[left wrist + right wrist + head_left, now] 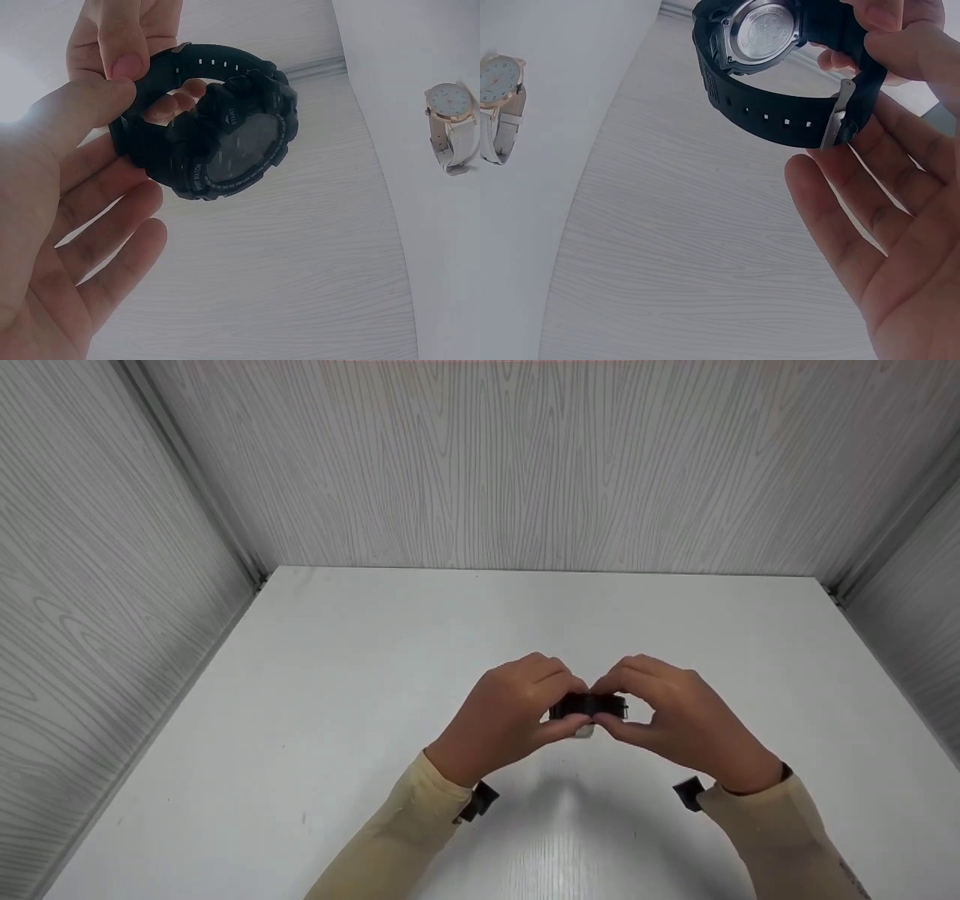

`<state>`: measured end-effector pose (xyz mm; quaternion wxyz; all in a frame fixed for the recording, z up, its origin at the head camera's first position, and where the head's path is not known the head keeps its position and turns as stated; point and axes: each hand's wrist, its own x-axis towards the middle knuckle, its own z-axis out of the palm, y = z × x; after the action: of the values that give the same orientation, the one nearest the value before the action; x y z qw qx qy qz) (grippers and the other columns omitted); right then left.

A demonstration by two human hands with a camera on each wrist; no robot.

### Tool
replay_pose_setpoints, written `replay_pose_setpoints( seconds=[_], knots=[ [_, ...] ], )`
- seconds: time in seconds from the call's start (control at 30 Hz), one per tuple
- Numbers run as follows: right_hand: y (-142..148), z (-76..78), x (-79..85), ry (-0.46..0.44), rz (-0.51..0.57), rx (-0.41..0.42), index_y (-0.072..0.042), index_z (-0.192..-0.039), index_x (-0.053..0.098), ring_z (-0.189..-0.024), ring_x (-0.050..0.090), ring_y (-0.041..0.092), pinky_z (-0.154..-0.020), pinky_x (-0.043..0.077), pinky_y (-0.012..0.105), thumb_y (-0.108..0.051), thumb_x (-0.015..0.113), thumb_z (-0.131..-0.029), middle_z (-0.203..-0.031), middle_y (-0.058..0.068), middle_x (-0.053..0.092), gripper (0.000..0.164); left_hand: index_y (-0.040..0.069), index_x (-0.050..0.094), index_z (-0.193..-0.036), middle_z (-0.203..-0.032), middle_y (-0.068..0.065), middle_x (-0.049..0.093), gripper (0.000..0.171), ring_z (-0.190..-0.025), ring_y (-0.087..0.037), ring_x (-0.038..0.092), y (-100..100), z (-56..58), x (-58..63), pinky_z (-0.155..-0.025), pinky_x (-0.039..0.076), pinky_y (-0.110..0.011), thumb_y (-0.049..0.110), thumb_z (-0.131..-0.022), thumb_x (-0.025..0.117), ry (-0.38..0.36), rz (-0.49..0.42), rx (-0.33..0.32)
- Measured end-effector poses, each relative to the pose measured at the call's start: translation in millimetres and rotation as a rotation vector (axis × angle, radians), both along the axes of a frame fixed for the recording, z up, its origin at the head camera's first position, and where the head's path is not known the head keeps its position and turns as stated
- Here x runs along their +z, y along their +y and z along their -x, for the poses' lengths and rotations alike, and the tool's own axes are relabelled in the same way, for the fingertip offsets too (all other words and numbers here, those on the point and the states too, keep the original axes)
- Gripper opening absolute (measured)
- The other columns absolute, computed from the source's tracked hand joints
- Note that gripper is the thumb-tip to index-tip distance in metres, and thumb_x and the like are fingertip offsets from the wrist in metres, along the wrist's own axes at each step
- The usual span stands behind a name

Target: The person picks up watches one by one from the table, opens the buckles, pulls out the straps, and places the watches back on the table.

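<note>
Both hands hold a black digital sports watch [589, 705] above the white table. Its strap forms a loop, with the dark watch face [244, 150] in the left wrist view and the round metal case back [763, 31] in the right wrist view. My left hand [510, 709] pinches the strap between thumb and fingers. Opposite it, my right hand [686, 716] pinches the strap near the metal buckle [838, 116], its thumb meeting the left one. In both wrist views the lower fingers extend away from the strap.
A second watch [450, 105], with white dial, gold-coloured case and pale strap, rests on the table [360, 660]; the hands partly hide it in the head view. Wood-grain panels [480, 465] enclose the back and sides. Small black devices [477, 801] sit at both sleeve cuffs.
</note>
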<state>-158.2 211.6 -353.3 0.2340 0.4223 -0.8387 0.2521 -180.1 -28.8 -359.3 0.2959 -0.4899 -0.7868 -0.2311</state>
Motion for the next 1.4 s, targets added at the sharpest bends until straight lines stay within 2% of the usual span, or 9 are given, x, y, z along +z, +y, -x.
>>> replay_pose_setpoints(
  seconds=[0.27, 0.4, 0.63, 0.93, 1.13, 1.4],
  knots=[
    [-0.1, 0.8, 0.2, 0.029, 0.004, 0.009, -0.010, -0.103, 0.071, -0.086, 0.063, 0.006, -0.074, 0.049, 0.015, -0.003, 0.084, -0.081, -0.099, -0.005, 0.069, 0.026, 0.012, 0.075, -0.101, -0.092, 0.004, 0.070, 0.019, -0.084, -0.009, 0.061, -0.2, 0.7, 0.9, -0.072, 0.051, -0.020, 0.029, -0.093, 0.079, -0.015, -0.005, -0.004],
    [1.1, 0.4, 0.9, 0.009, 0.002, 0.009, -0.010, -0.103, 0.070, -0.085, 0.063, 0.006, -0.075, 0.049, 0.013, -0.003, 0.084, -0.081, -0.099, -0.005, 0.068, 0.027, 0.012, 0.074, -0.100, -0.093, 0.004, 0.070, 0.019, -0.084, -0.010, 0.061, 0.2, 0.7, 1.0, -0.071, 0.051, -0.020, 0.029, -0.093, 0.079, -0.032, -0.017, -0.016],
    [4.2, -0.9, 3.3, -0.041, 0.009, 0.033, -0.009, -0.102, 0.070, -0.086, 0.066, 0.005, -0.074, 0.056, 0.018, -0.001, 0.084, -0.081, -0.098, -0.005, 0.067, 0.027, 0.013, 0.074, -0.101, -0.094, 0.005, 0.070, 0.020, -0.087, -0.010, 0.062, -0.3, 1.5, 0.7, -0.073, 0.051, -0.020, 0.031, -0.093, 0.078, -0.060, -0.012, -0.027],
    [2.1, -1.4, 3.0, -0.011, 0.001, 0.020, -0.012, -0.102, 0.070, -0.079, 0.063, 0.003, -0.070, 0.051, 0.014, -0.002, 0.086, -0.081, -0.094, -0.008, 0.066, 0.028, 0.013, 0.074, -0.102, -0.093, 0.004, 0.070, 0.015, -0.085, -0.010, 0.061, -0.2, 1.6, 0.0, -0.071, 0.051, -0.020, 0.024, -0.092, 0.076, -0.065, 0.010, -0.013],
    [1.6, -0.3, -1.0, 0.000, 0.002, 0.035, -0.013, -0.100, 0.072, -0.080, 0.064, 0.002, -0.069, 0.050, 0.014, -0.004, 0.086, -0.081, -0.094, -0.008, 0.067, 0.026, 0.013, 0.076, -0.104, -0.091, 0.005, 0.069, 0.018, -0.083, -0.009, 0.060, -0.1, 0.4, -1.8, -0.069, 0.050, -0.018, 0.027, -0.092, 0.079, -0.056, 0.046, 0.002],
    [0.9, -0.5, -1.5, -0.030, 0.004, 0.034, -0.016, -0.101, 0.073, -0.082, 0.064, 0.003, -0.070, 0.049, 0.014, -0.004, 0.086, -0.082, -0.095, -0.009, 0.067, 0.026, 0.012, 0.076, -0.101, -0.089, 0.005, 0.069, 0.017, -0.076, -0.007, 0.059, -0.5, 0.2, -2.2, -0.065, 0.049, -0.019, 0.027, -0.093, 0.079, -0.064, 0.063, -0.005]
  ],
)
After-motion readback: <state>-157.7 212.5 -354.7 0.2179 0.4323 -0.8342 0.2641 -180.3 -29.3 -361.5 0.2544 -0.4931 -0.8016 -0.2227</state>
